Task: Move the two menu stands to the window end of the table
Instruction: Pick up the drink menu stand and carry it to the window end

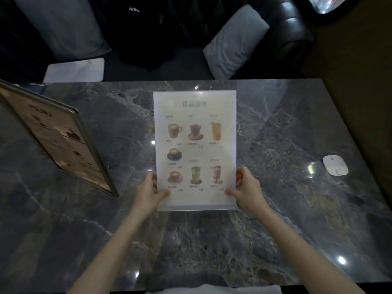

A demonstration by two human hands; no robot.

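A clear acrylic menu stand [195,145] with a white drinks menu is at the middle of the dark marble table [286,134]. My left hand [149,190] grips its lower left edge and my right hand [246,187] grips its lower right edge. Whether its base touches the table I cannot tell. A second menu stand [57,141], metal-framed with a beige menu, stands on the table at the left, apart from both hands.
A small white oval device [335,165] lies near the table's right side. Across the table is a dark sofa with a grey cushion [235,41], a black garment [146,28] and a white sheet [74,70] on the seat.
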